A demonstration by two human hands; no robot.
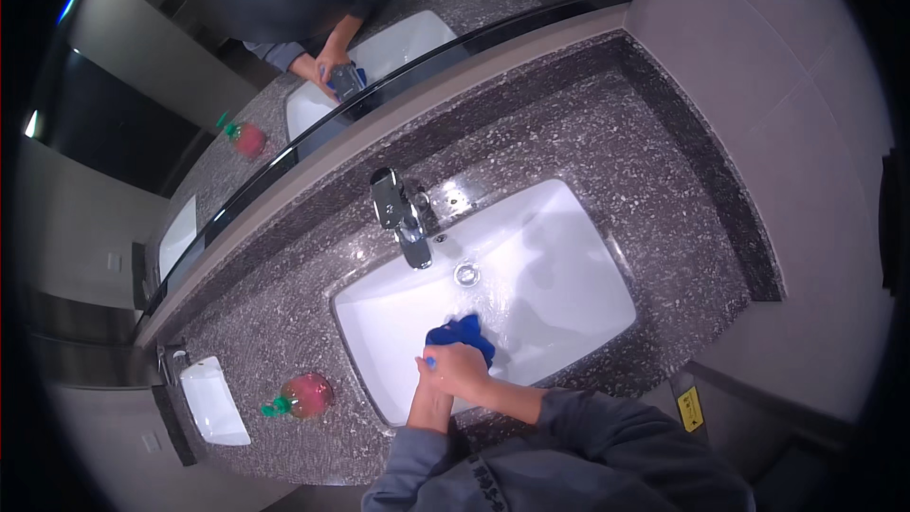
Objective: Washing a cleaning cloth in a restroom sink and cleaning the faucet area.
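Note:
A bunched blue cloth (466, 334) sticks out past my clasped hands, low over the front part of a white washbasin (384, 341). My right hand (458, 372) is closed in a fist on it, across my left wrist. My left hand (431, 391) lies beneath, its fingers mostly hidden, and appears to grip the same cloth. A small bit of blue shows at the left of the fists. Beyond the cloth are the round drain (467, 274) and a chrome faucet (402, 217). Wet shine marks the basin near the drain.
Left of the basin, a pump bottle of pink liquid (307, 395) with a green top lies or stands on the speckled stone counter (675, 227). A second basin (213, 402) is farther left. Along the back runs a mirror (249, 78); a tiled wall (768, 85) bounds the right.

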